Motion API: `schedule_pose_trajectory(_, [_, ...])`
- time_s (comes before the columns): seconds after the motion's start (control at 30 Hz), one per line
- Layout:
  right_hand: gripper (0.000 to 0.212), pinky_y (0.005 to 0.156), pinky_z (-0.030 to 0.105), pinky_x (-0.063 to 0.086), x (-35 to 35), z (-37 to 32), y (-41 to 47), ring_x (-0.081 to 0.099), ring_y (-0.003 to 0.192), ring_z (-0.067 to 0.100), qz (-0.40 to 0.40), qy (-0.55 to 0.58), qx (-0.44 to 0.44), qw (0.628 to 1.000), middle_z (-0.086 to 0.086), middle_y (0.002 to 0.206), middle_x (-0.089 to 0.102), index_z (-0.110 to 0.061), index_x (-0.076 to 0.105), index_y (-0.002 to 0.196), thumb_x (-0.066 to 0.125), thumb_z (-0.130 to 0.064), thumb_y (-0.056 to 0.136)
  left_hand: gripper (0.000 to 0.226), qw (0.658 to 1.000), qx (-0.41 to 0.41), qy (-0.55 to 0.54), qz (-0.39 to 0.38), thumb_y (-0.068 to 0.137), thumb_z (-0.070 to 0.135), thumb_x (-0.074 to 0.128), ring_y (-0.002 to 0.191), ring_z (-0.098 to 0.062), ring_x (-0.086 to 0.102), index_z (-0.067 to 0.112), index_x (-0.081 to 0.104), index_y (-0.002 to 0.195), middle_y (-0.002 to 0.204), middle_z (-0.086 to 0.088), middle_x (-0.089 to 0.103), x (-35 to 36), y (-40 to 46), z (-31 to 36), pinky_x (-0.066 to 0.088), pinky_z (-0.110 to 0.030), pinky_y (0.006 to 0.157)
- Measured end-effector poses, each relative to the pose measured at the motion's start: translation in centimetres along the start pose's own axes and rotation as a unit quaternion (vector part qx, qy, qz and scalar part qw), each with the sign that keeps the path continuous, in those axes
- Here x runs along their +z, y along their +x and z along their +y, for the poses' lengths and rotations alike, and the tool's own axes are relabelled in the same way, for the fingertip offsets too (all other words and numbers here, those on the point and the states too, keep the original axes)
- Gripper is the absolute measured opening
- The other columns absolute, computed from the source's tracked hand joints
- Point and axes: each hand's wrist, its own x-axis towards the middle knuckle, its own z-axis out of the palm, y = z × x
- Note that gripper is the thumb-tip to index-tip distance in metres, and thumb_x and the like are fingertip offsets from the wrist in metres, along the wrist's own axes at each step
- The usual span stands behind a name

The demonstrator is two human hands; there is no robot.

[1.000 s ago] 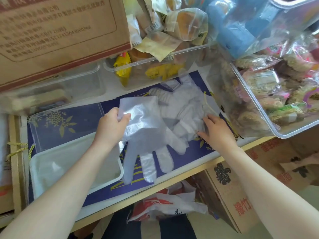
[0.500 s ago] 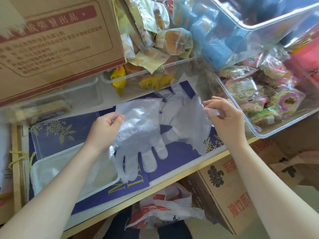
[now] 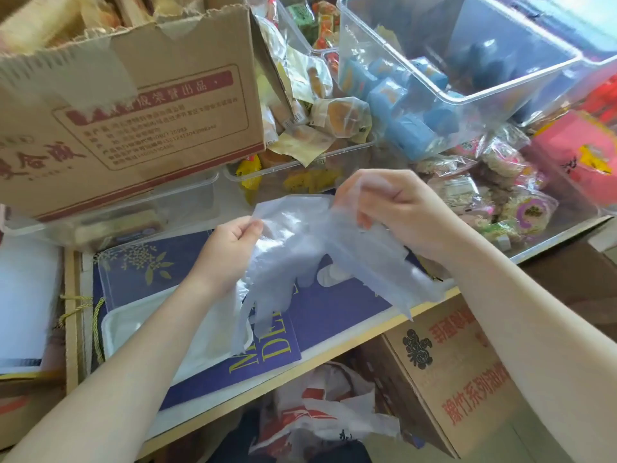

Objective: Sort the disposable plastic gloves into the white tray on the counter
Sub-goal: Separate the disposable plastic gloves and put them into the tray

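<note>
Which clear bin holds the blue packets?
The big clear bin at the top right, tilted over the others. Blue packets show through its wall; the bin below it holds pink and green snack bags.

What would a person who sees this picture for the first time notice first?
First come the two hands in the middle, the left hand and the right hand, each pinching thin clear plastic gloves lifted above the blue mat. Below the left forearm lies the white tray, near the counter's front edge. Behind, a big cardboard box and clear bins of wrapped snacks crowd the counter.
</note>
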Motion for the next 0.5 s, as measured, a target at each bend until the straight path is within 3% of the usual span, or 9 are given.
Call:
schedule_pose_trajectory(0.1, [0.014, 0.075, 0.017, 0.045, -0.8, 2.0, 0.6, 0.059, 0.069, -0.006, 0.078, 0.153, 0.05, 0.984, -0.014, 0.081, 0.068, -0.026, 0.072, 0.086, 0.063, -0.015, 0.084, 0.03, 1.0, -0.019, 0.008, 0.023, 0.098, 0.026, 0.041, 0.039, -0.008, 0.032, 0.012, 0.065, 0.087, 0.034, 0.011, 0.037, -0.6, -0.2, -1.1, 0.026, -0.03, 0.052])
schedule_pose_trajectory(0.17, [0.015, 0.08, 0.018, 0.043, -1.2, 5.6, 0.8, 0.06, 0.076, -0.01, 0.134, 0.101, 0.168, 0.971, -0.01, 0.09, 0.067, -0.015, 0.062, 0.1, 0.057, -0.011, 0.087, 0.03, 0.998, -0.035, 0.019, 0.038, 0.098, 0.025, 0.04, 0.045, -0.009, 0.033, 0.012, 0.064, 0.088, 0.035, 0.014, 0.042, -1.0, -0.5, -2.1, 0.028, -0.031, 0.053])
schedule_pose_trajectory(0.23, [0.024, 0.084, 0.025, 0.039, -1.3, 9.5, 0.2, 0.057, 0.099, 0.006, 0.135, -0.006, 0.302, 0.944, 0.005, 0.113, 0.059, -0.008, 0.059, 0.113, 0.046, -0.01, 0.093, 0.029, 0.997, -0.044, 0.031, 0.047, 0.098, 0.024, 0.041, 0.048, -0.011, 0.035, 0.012, 0.065, 0.087, 0.036, 0.012, 0.042, -1.1, -0.8, -3.1, 0.029, -0.03, 0.053])
schedule_pose_trajectory(0.27, [0.027, 0.084, 0.026, 0.037, -1.1, 11.4, -0.4, 0.052, 0.103, 0.011, 0.133, -0.024, 0.348, 0.928, 0.005, 0.116, 0.055, -0.007, 0.058, 0.117, 0.044, -0.008, 0.094, 0.028, 0.997, -0.048, 0.04, 0.054, 0.098, 0.023, 0.042, 0.05, -0.012, 0.037, 0.013, 0.065, 0.086, 0.039, 0.01, 0.042, -1.1, -0.9, -3.6, 0.03, -0.029, 0.053])
schedule_pose_trajectory(0.37, [0.024, 0.069, 0.012, 0.045, 0.7, 15.1, -2.7, 0.06, 0.08, 0.0, 0.148, 0.033, 0.358, 0.921, 0.003, 0.099, 0.057, -0.005, 0.06, 0.111, 0.041, -0.001, 0.096, 0.027, 0.993, -0.062, 0.069, 0.077, 0.098, 0.022, 0.042, 0.056, -0.008, 0.043, 0.016, 0.065, 0.084, 0.054, 0.011, 0.045, -1.0, -0.8, -4.8, 0.034, -0.026, 0.055])
schedule_pose_trajectory(0.4, [0.025, 0.065, 0.012, 0.049, 1.3, 16.2, -3.5, 0.063, 0.078, 0.003, 0.164, 0.048, 0.364, 0.916, 0.004, 0.096, 0.058, -0.002, 0.06, 0.111, 0.039, -0.002, 0.097, 0.027, 0.992, -0.065, 0.075, 0.08, 0.098, 0.022, 0.042, 0.058, -0.009, 0.044, 0.016, 0.065, 0.084, 0.057, 0.011, 0.046, -1.0, -0.8, -5.1, 0.034, -0.026, 0.056])
schedule_pose_trajectory(0.47, [0.027, 0.066, 0.024, 0.056, 2.1, 18.3, -4.8, 0.066, 0.083, 0.021, 0.19, 0.071, 0.393, 0.897, 0.008, 0.091, 0.063, -0.003, 0.062, 0.112, 0.039, -0.01, 0.1, 0.027, 0.991, -0.069, 0.081, 0.082, 0.098, 0.021, 0.041, 0.064, -0.011, 0.047, 0.016, 0.064, 0.085, 0.065, 0.007, 0.052, -0.9, -0.7, -5.7, 0.035, -0.027, 0.06])
schedule_pose_trajectory(0.5, [0.026, 0.061, 0.024, 0.056, 2.3, 19.0, -5.3, 0.066, 0.078, 0.02, 0.196, 0.076, 0.399, 0.893, 0.01, 0.09, 0.064, -0.006, 0.063, 0.113, 0.04, -0.012, 0.1, 0.026, 0.991, -0.072, 0.079, 0.083, 0.098, 0.021, 0.041, 0.071, -0.011, 0.05, 0.015, 0.064, 0.087, 0.075, 0.005, 0.057, -0.9, -0.7, -6.0, 0.035, -0.028, 0.063])
